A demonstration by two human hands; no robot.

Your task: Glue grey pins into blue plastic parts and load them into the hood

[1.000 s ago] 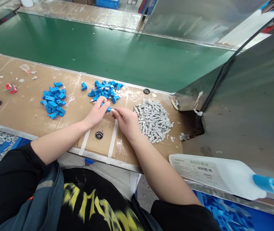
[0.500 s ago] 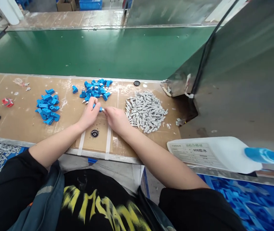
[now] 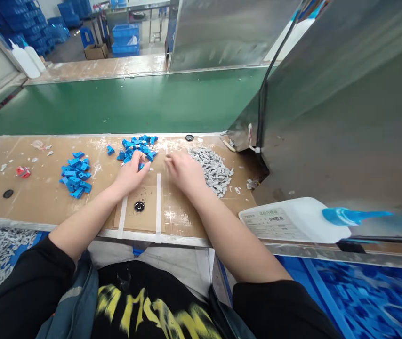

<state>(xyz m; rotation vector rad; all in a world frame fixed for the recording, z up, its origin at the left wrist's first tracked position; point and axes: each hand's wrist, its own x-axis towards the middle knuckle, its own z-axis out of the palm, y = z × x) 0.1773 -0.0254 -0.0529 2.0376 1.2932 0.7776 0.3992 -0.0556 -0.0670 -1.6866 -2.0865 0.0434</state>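
My left hand (image 3: 130, 175) is closed around a small blue plastic piece (image 3: 141, 166), which shows between thumb and fingers. Just beyond it lies a pile of blue pieces (image 3: 132, 147), some with pale tips. My right hand (image 3: 186, 173) is apart from the left, with its fingers curled and their tips close together. Whatever those fingertips may hold is too small to make out. The right hand partly covers a heap of small grey plastic pieces (image 3: 217, 169). Below and between the hands, a small black round dish (image 3: 139, 206) sits on taped cardboard (image 3: 144, 221).
Another blue pile (image 3: 76, 176) lies at left, near a red-and-white item (image 3: 23, 172) and black discs (image 3: 8, 193). A white bottle with a blue nozzle (image 3: 293, 219) lies at right. A green belt (image 3: 133, 103) runs behind the bench, and a metal panel (image 3: 338, 103) stands at right.
My hands were together at the blue piece; the right hand has drawn away to the right while the left keeps the piece. The camera view has tilted up and shifted.
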